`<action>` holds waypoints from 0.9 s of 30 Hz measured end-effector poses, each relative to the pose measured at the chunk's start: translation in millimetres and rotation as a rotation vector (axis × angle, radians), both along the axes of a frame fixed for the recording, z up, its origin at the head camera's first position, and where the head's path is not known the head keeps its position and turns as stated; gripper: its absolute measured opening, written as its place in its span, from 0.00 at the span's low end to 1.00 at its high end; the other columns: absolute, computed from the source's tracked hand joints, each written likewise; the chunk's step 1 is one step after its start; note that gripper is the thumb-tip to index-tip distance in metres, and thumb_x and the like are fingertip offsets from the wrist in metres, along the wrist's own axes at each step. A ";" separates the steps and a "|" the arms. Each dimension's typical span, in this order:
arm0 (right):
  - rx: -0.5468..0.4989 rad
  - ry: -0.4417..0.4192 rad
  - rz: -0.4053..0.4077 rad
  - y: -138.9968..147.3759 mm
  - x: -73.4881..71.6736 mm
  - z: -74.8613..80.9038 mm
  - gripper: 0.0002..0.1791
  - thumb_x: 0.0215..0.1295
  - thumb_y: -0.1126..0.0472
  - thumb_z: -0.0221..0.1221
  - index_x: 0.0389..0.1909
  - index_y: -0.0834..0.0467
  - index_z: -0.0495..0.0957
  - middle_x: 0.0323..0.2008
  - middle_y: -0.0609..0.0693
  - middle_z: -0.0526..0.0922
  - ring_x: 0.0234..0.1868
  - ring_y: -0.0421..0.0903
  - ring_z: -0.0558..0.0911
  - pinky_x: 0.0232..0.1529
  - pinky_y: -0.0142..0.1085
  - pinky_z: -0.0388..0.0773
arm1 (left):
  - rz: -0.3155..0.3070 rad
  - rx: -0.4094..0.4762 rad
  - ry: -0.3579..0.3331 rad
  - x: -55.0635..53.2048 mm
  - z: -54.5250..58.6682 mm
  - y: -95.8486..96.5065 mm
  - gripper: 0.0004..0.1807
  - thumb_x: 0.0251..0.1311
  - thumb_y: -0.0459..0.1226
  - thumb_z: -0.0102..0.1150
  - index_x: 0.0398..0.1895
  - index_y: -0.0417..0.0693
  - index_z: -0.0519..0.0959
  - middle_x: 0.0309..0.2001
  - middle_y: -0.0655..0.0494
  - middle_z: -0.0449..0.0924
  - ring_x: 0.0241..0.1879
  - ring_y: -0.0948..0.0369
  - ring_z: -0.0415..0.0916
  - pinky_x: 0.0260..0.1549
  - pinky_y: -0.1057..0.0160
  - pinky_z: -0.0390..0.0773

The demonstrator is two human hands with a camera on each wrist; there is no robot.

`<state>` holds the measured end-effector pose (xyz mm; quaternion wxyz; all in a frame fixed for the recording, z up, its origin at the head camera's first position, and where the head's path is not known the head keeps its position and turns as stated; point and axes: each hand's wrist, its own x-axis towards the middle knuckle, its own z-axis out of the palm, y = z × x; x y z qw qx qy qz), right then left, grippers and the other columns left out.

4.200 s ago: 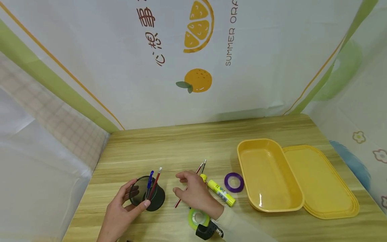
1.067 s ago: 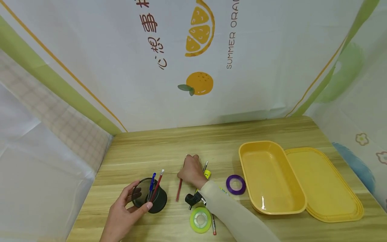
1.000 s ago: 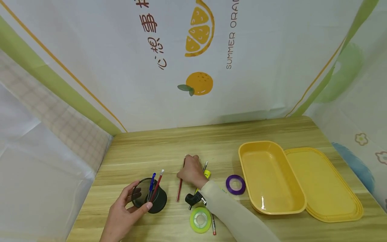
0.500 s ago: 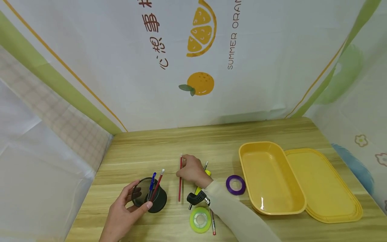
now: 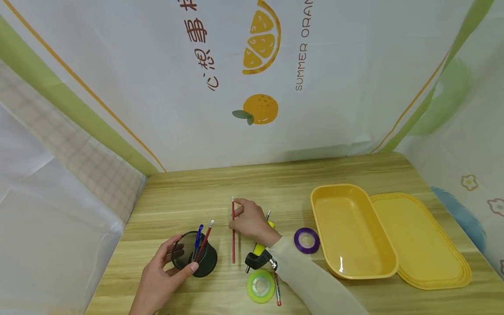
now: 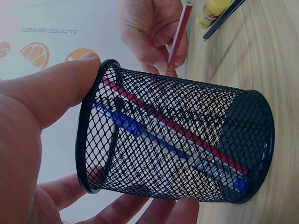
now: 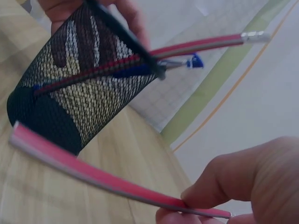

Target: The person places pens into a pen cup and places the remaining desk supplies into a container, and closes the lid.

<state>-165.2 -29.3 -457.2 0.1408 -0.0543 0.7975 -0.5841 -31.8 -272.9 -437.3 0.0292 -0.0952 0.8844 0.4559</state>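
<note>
My left hand (image 5: 159,273) holds a black mesh pen holder (image 5: 208,262), thumb at the rim and fingers round the far side. The holder stands on the table with a blue pen (image 5: 198,236) and a red pencil (image 5: 208,232) leaning in it. My right hand (image 5: 252,220) pinches a second red pencil (image 5: 233,247) between thumb and fingers, just right of the holder. In the right wrist view this pencil (image 7: 93,175) appears lifted off the table, its white-ended tip by the fingers. The left wrist view shows the pen holder (image 6: 177,140) close up.
Under the right wrist lie a yellow object (image 5: 259,249) and a dark pencil (image 5: 268,214), both partly hidden. Nearer are a green tape roll (image 5: 252,292) and another pencil (image 5: 278,291). Rightward are a purple tape roll (image 5: 297,246), a yellow bin (image 5: 317,227) and its lid (image 5: 433,245).
The right hand has taken hold of the red pencil, drawn it left towards the holder and turned it more upright in view. The left hand keeps its hold on the pen holder.
</note>
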 end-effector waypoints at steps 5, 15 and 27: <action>-0.084 -0.042 0.002 0.9 2.5 4.7 0.45 0.55 0.74 0.71 0.76 0.54 0.71 0.42 0.52 0.81 0.26 0.44 0.84 0.29 0.35 0.87 | -0.003 -0.004 0.004 0.0 0.3 -0.1 0.46 0.59 0.51 0.79 0.79 0.62 0.65 0.64 0.43 0.80 0.64 0.49 0.78 0.48 0.64 0.87; -0.229 -0.027 0.011 6.3 9.9 12.9 0.46 0.54 0.77 0.68 0.75 0.50 0.71 0.40 0.55 0.81 0.27 0.45 0.84 0.29 0.40 0.89 | -0.004 -0.005 0.018 -0.4 -1.2 -1.0 0.47 0.57 0.51 0.80 0.78 0.61 0.66 0.63 0.43 0.81 0.63 0.49 0.79 0.49 0.60 0.88; -0.353 0.000 0.041 17.5 26.1 32.5 0.32 0.63 0.76 0.65 0.67 0.52 0.77 0.39 0.55 0.80 0.35 0.47 0.85 0.35 0.47 0.91 | 0.000 -0.003 0.009 -0.1 -1.2 -0.5 0.46 0.58 0.51 0.80 0.78 0.62 0.66 0.64 0.42 0.80 0.64 0.47 0.79 0.49 0.59 0.88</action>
